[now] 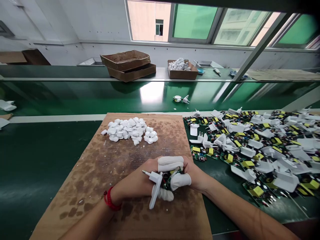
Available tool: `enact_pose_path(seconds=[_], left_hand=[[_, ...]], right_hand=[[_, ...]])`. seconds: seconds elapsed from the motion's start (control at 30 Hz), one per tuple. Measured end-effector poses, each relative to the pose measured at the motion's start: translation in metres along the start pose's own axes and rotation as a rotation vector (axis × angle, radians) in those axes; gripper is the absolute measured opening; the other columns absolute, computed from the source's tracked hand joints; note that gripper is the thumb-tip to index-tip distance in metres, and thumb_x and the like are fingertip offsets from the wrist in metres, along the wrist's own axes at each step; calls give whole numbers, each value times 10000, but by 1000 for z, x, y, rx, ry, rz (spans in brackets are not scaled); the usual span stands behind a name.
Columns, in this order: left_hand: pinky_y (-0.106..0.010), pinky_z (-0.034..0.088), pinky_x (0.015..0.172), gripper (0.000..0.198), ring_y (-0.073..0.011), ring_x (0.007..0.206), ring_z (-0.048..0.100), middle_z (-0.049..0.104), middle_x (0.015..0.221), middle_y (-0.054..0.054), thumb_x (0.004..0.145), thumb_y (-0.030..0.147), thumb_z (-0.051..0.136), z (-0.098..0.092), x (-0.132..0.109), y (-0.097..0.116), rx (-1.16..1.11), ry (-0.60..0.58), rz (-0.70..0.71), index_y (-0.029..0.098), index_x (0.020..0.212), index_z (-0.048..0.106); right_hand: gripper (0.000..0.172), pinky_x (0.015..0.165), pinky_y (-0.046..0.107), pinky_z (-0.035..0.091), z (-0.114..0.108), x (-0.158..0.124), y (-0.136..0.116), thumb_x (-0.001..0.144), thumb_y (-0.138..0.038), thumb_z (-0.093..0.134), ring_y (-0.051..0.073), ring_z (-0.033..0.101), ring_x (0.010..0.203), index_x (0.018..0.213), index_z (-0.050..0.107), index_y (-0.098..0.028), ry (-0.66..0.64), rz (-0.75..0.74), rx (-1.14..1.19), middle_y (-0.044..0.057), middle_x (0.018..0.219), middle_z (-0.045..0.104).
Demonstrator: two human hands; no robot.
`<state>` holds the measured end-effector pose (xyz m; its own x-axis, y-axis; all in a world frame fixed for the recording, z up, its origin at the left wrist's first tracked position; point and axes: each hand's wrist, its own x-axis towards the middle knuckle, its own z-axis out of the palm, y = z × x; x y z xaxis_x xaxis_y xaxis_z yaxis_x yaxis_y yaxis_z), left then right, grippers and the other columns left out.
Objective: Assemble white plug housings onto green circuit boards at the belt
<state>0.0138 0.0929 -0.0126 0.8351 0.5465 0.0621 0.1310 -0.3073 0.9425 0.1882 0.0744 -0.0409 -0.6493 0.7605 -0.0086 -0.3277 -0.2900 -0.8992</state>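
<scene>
Over the cardboard sheet, my left hand (149,166) and my right hand (188,168) meet around a small green circuit board (166,182). White finger covers sit on several of my fingertips. A white plug casing part (156,187) with metal pins sticks out on the left side, by my left thumb; whether it is joined to the board I cannot tell. My right thumb presses on the board from the right. Both hands are closed, and fingers hide much of the board. Beyond them lies a heap of small white plastic pieces (127,128).
A stained cardboard sheet (100,180) covers the green bench. On the right spreads a large pile of circuit boards with white plug casings (265,150). Farther back are a green strip (82,96) with a few loose parts, stacked cardboard trays (128,71) and a box of white pieces (183,74).
</scene>
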Motion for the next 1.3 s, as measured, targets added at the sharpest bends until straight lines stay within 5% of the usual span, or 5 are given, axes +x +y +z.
enact_pose_path(seconds=[0.37,0.67,0.93,1.13,1.3], left_hand=[[-298,448,847,502,-222,931,559,646,1013,-50,665,351,773,1,-1,3,-38,0,-32,202,1124,637],[-294,468,784,622,-197,857,567,628,952,-57,644,326,787,11,0,5,-397,331,-41,185,1203,552],[-268,482,718,700,-195,851,594,627,985,-61,603,275,820,16,3,6,-571,291,-123,197,1226,513],[-312,496,780,702,-215,892,606,625,1017,-73,591,277,835,15,3,4,-650,274,-86,201,1213,518],[-288,504,702,718,-178,766,622,634,945,-55,610,288,825,15,4,0,-672,249,-96,208,1241,494]], right_hand=[[600,714,307,521,-5,-5,7,668,-466,754,234,630,900,1180,633,-178,9,-22,-8,104,1079,665],[453,975,354,413,3,0,6,810,-455,628,221,554,1091,1211,588,-248,259,-166,-98,42,1177,624],[455,738,273,496,-1,-3,4,838,-403,621,143,587,757,1255,554,-232,228,-105,-181,20,920,658],[512,754,280,527,-5,-5,9,793,-424,670,183,616,906,1264,552,-259,281,-83,-61,37,1046,654],[490,484,219,522,-1,-3,7,799,-433,655,122,605,607,1249,568,-259,242,-11,76,31,900,672]])
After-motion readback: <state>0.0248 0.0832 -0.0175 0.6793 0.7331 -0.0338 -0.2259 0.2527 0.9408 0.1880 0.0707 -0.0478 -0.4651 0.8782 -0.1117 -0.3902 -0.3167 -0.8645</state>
